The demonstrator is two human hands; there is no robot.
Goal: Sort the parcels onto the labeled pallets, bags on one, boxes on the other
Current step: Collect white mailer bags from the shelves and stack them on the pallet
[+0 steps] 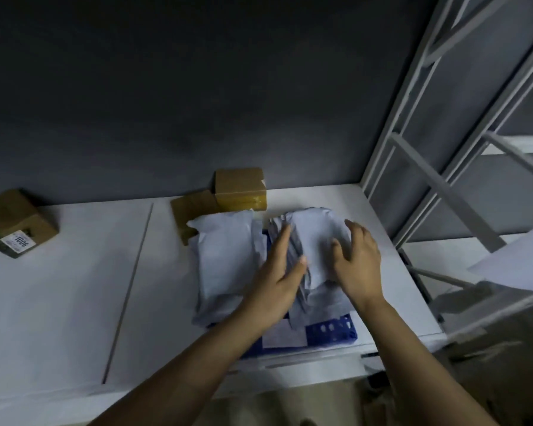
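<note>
Seen from the head, two grey mailer bags lay side by side on a blue pallet (331, 331) at the right end of the white bench (74, 302). The left hand (279, 273) pressed straight fingers against the crumpled left edge of the right bag (317, 238). The right hand (358, 261), fingers spread, rested on that bag's right side. Neither hand plainly gripped it. The left bag (225, 256) lay untouched. Just beyond the bags stood a cardboard box (240, 187).

Obstructions and illegible marks.
Grey bags (225, 256) cover most of the blue pallet (330, 330); I cannot read its paper label (285, 335), nor the fine print on the left box (16, 219).
</note>
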